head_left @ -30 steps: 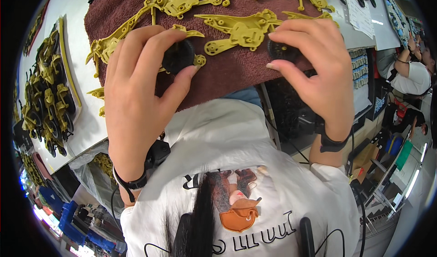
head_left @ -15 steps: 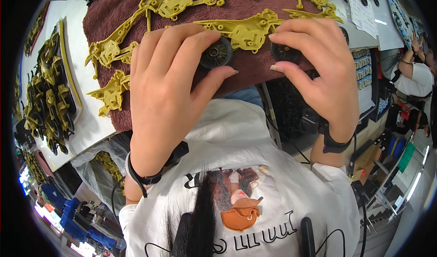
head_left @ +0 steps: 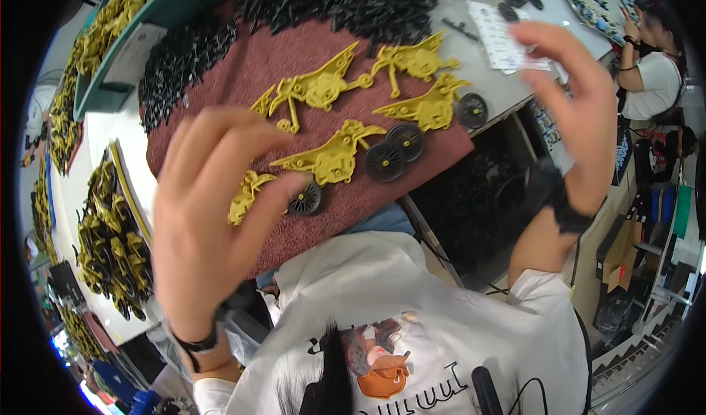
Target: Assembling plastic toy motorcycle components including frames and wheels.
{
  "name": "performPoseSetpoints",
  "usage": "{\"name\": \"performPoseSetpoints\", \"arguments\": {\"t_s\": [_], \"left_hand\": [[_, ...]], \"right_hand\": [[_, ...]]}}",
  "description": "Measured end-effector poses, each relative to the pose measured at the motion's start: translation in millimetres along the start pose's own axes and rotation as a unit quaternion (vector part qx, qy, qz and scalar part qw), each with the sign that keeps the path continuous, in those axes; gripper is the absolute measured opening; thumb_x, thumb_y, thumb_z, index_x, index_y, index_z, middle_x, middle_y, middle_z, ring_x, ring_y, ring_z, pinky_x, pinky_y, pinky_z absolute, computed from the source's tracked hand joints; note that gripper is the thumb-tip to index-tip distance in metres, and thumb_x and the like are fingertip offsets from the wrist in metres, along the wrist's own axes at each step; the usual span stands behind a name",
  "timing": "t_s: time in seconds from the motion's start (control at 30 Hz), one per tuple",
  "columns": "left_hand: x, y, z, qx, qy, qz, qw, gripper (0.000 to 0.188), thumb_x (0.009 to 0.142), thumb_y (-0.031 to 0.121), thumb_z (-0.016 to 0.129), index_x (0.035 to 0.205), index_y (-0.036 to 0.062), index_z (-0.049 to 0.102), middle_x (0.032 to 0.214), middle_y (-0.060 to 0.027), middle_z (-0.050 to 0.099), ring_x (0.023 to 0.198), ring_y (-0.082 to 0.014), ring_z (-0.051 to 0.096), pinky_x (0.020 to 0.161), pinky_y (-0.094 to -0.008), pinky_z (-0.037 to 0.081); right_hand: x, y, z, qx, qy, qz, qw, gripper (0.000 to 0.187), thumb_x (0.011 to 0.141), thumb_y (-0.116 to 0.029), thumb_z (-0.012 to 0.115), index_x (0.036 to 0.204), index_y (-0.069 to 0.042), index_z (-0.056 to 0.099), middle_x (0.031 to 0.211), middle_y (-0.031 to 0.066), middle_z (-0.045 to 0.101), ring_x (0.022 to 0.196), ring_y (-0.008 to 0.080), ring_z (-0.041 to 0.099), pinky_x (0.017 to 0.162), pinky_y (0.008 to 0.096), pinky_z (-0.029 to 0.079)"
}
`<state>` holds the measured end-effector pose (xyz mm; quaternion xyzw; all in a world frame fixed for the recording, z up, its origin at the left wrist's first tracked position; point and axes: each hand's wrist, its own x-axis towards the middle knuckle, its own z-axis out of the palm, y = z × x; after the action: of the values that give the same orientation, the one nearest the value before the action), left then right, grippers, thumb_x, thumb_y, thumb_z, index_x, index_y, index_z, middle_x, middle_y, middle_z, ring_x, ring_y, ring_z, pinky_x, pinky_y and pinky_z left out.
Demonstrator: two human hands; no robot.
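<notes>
A yellow plastic frame piece (head_left: 323,161), like part of a toy motorcycle, lies on a brown towel (head_left: 294,244). One black spoked wheel (head_left: 305,199) is at its left end and another black wheel (head_left: 384,162) at its right end; I cannot tell if they are attached. My left hand (head_left: 209,201), slightly blurred, hovers over the towel's left side, thumb near the left wheel, fingers apart and holding nothing. Out to the right, my right hand (head_left: 577,95) is raised beside a white printed sheet (head_left: 500,36), its fingers spread with nothing in them.
More yellow frame pieces (head_left: 320,84) and a loose wheel (head_left: 472,110) lie farther up the towel. Small black parts (head_left: 331,6) are heaped behind. Assembled yellow-and-black pieces (head_left: 110,238) are stacked at left, near a green bin (head_left: 136,36). A person (head_left: 654,84) sits at far right.
Both hands have released the two wheels they were pinching. The left has drawn back leftward, the right has moved away to the right. The view has shifted, showing more of the table's far side.
</notes>
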<state>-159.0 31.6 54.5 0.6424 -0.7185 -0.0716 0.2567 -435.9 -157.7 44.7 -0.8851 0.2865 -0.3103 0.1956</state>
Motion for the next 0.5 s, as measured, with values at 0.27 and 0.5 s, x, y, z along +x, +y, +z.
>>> {"name": "performPoseSetpoints", "arguments": {"t_s": [0.27,0.5], "left_hand": [[195,-22,63,-0.041,-0.083,0.238,0.967,0.019,0.092,0.014,0.057,0.104,-0.0002,0.064,0.098,-0.0154,0.065,0.091,-0.0318,0.063,0.082,-0.0376,0.049],[282,-18,159,0.037,-0.054,0.179,0.982,0.023,0.089,0.019,0.061,0.11,0.0104,0.067,0.108,-0.0142,0.06,0.102,-0.0335,0.06,0.088,-0.0419,0.049]], "right_hand": [[36,126,2,-0.144,-0.102,0.073,0.982,0.034,0.084,-0.01,0.065,0.118,-0.007,0.062,0.119,0.0141,0.063,0.109,0.0316,0.06,0.094,0.0372,0.046],[42,109,15,-0.121,-0.06,0.138,0.981,0.025,0.077,-0.009,0.069,0.099,-0.002,0.063,0.096,0.0155,0.062,0.094,0.0331,0.062,0.082,0.0406,0.048]]}}
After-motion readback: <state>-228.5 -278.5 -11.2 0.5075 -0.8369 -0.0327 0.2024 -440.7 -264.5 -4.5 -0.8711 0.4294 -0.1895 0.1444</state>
